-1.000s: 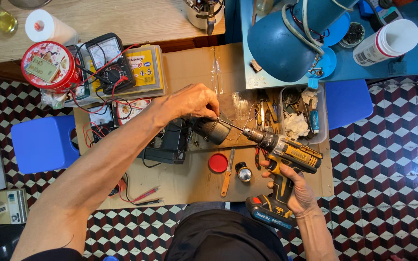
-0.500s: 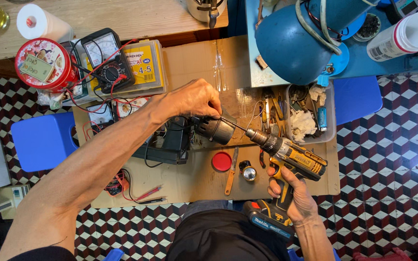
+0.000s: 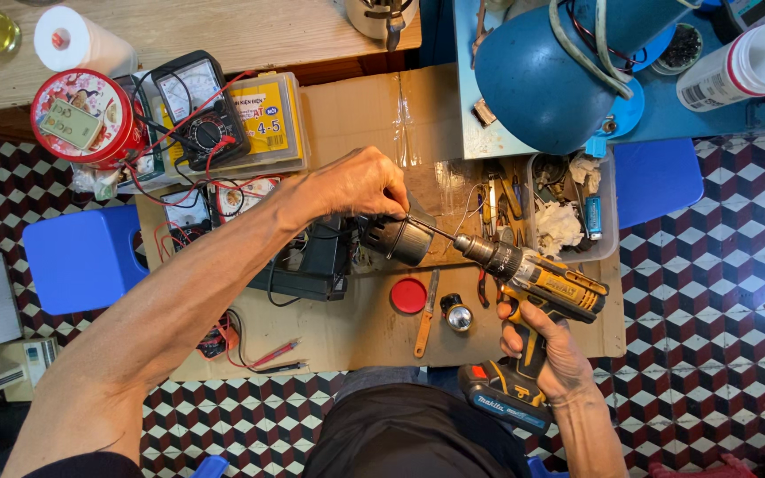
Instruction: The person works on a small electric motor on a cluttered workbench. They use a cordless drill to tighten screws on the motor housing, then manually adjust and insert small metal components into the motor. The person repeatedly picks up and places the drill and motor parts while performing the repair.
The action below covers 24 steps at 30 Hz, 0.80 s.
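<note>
My left hand (image 3: 360,186) reaches across the cardboard work surface (image 3: 356,115) and grips a dark grey cylindrical motor part (image 3: 397,238). My right hand (image 3: 549,347) holds a yellow and black cordless drill (image 3: 537,283) by its handle. The drill's long bit points left and its tip touches the end of the cylindrical part. The drill's battery base (image 3: 505,398) sits near my lap.
A red round cap (image 3: 408,296), a small metal piece (image 3: 458,313) and a wooden-handled tool (image 3: 425,314) lie below the drill. A multimeter (image 3: 201,111) with red leads, a yellow parts box (image 3: 269,115), a red tin (image 3: 77,115), a blue lamp (image 3: 542,80), a clear tray (image 3: 611,212) and blue stools (image 3: 81,257) surround the area.
The view has shifted slightly. Both hands keep their grips, and the drill bit stays against the cylindrical part.
</note>
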Available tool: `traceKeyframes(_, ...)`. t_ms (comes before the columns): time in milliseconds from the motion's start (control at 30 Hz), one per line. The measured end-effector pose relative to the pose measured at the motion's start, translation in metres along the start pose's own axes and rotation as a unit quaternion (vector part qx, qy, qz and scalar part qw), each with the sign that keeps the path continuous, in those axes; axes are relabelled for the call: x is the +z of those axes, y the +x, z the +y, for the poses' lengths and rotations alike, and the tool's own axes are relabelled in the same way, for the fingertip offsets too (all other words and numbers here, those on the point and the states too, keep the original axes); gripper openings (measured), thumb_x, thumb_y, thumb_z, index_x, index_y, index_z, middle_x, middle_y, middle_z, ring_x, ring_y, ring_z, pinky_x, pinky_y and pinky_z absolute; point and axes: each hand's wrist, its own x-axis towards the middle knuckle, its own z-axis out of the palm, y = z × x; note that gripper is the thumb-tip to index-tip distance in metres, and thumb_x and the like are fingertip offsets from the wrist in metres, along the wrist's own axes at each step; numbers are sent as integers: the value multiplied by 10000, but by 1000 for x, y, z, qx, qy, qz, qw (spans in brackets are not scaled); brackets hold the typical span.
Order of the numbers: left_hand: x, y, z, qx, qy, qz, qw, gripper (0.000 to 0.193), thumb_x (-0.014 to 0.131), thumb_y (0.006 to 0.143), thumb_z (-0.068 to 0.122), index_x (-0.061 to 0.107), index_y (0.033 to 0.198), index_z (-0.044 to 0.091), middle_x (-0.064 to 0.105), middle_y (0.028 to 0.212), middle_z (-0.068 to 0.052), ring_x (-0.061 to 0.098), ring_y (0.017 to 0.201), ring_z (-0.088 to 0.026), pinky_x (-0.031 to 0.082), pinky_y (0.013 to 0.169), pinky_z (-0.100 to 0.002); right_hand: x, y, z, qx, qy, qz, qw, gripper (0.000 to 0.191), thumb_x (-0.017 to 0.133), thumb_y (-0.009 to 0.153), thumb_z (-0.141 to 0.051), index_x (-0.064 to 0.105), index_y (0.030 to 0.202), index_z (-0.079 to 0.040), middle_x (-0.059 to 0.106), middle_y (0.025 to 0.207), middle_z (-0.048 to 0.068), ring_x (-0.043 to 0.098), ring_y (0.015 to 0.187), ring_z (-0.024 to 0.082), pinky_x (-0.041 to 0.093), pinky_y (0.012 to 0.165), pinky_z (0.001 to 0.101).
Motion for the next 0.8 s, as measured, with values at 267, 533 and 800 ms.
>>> traceKeyframes(267,13,-16,11,18,44,55,997,118,778,838,160,806,928,89,740,904,-107,721,828,-298,571,735,-391,0,0,-4,-8,-3,-13,1000,400,652,958,-127,567,1329,-6,694,1103,229,651,685,180,570,561,300)
traceKeyframes(533,19,-25,17,31,95,88,991,127,753,834,125,772,952,83,736,930,-109,711,871,-341,567,764,-418,-1,5,-4,-1,4,-31,1000,411,631,989,-118,541,1371,2,679,1179,241,640,713,186,572,595,296)
traceKeyframes(800,1,-16,19,9,66,17,998,168,752,799,113,790,962,99,746,896,-119,727,828,-322,575,730,-402,-4,10,-7,-4,0,-43,999,440,648,973,-114,540,1376,24,685,1154,279,653,705,185,577,613,287)
